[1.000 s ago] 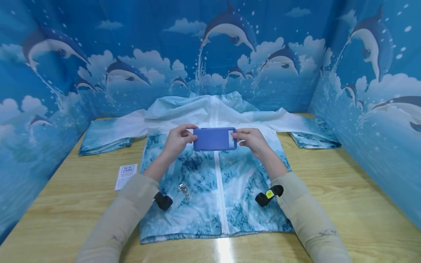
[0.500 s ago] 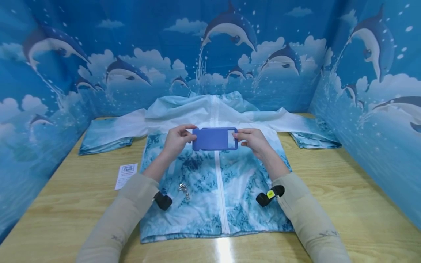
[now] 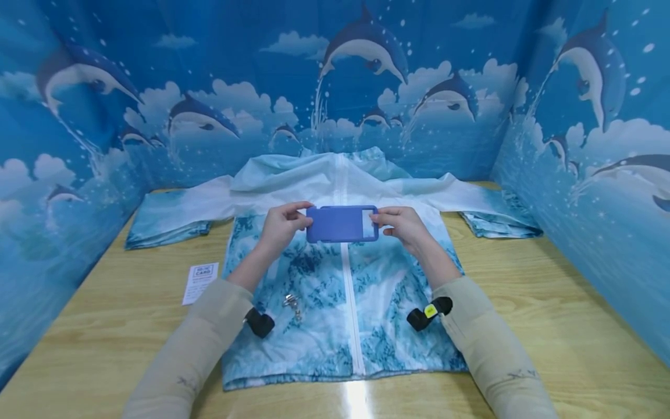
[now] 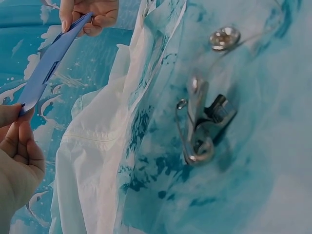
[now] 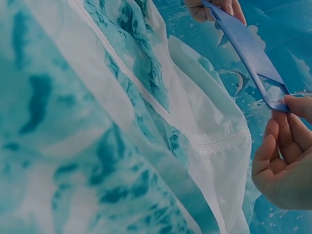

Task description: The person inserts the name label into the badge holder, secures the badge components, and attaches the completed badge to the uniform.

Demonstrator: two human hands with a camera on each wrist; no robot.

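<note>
A blue-violet plastic card holder (image 3: 335,224) with a cut-out window at its right end is held up lengthwise over the jacket. My left hand (image 3: 281,228) pinches its left end between thumb and fingers. At the window end, my right hand (image 3: 403,226) pinches the edge the same way, as the right wrist view also shows. Beneath lies a zipped jacket (image 3: 314,343), white and teal, spread flat with its sleeves out. A metal badge clip (image 4: 197,122) with a safety pin and a snap strap rests on the jacket's left front, below the left hand.
A white printed card (image 3: 200,282) lies on the wooden table (image 3: 104,326), left of the jacket and partly behind the left sleeve. Dolphin-print curtains (image 3: 293,75) enclose the back and both sides. Each forearm wears a black wrist camera (image 3: 260,322).
Both hands keep their pinch on the card holder, which has barely shifted. The jacket, clip and printed card stay in place.
</note>
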